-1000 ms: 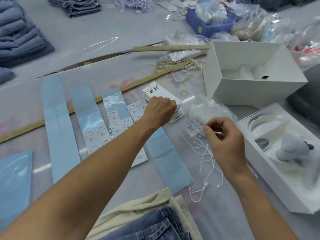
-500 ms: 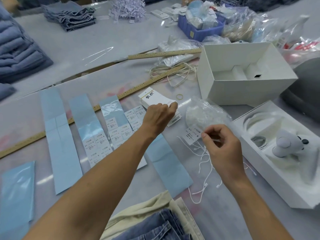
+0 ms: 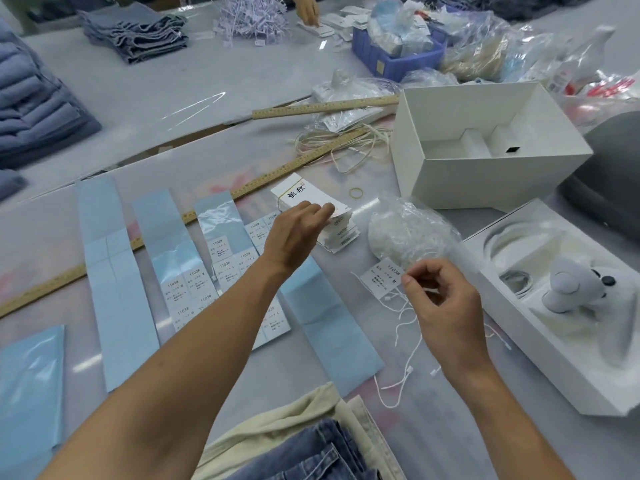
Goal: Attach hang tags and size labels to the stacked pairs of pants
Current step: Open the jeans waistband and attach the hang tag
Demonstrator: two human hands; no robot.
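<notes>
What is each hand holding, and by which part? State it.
Left hand pinches the top hang tag of the stack at its near end. Right hand pinches a white string near its upper end.

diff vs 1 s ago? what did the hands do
The left hand, a closed fist over the hang tag stack a second ago, now pinches the top tag at its edge. The right hand still pinches a white string loop beside the size label. Label sheets unchanged.

Left hand (image 3: 294,233) pinches hang tag stack (image 3: 325,220); right hand (image 3: 440,299) pinches white string (image 3: 405,327).
</notes>
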